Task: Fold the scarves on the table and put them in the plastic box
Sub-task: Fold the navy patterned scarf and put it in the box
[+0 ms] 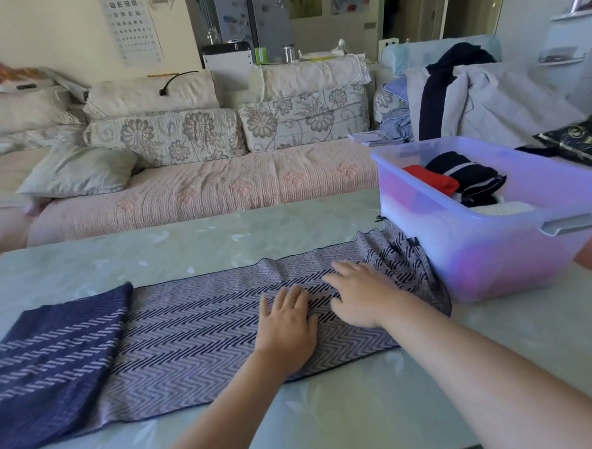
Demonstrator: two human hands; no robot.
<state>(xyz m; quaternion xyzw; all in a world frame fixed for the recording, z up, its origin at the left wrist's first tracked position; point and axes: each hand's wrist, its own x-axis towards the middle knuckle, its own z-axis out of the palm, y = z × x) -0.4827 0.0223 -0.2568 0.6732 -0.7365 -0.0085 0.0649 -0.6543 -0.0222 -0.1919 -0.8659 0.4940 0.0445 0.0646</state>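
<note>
A long navy and pale zigzag scarf (197, 336) lies spread lengthwise across the table (152, 252), its dark navy end at the left and its right end bunched against the plastic box. My left hand (288, 327) rests flat on the scarf's middle, fingers straight. Just to its right, my right hand (363, 293) presses on the cloth with fingers spread. The translucent plastic box (477, 249) stands at the right; inside it lie a folded red scarf (433, 181), a folded navy striped scarf (467, 177) and a white one (503, 208).
A sofa (200, 191) with floral cushions runs behind the table. A pile of clothes (470, 102) sits on the sofa's right end. A black packet (581, 137) lies behind the box.
</note>
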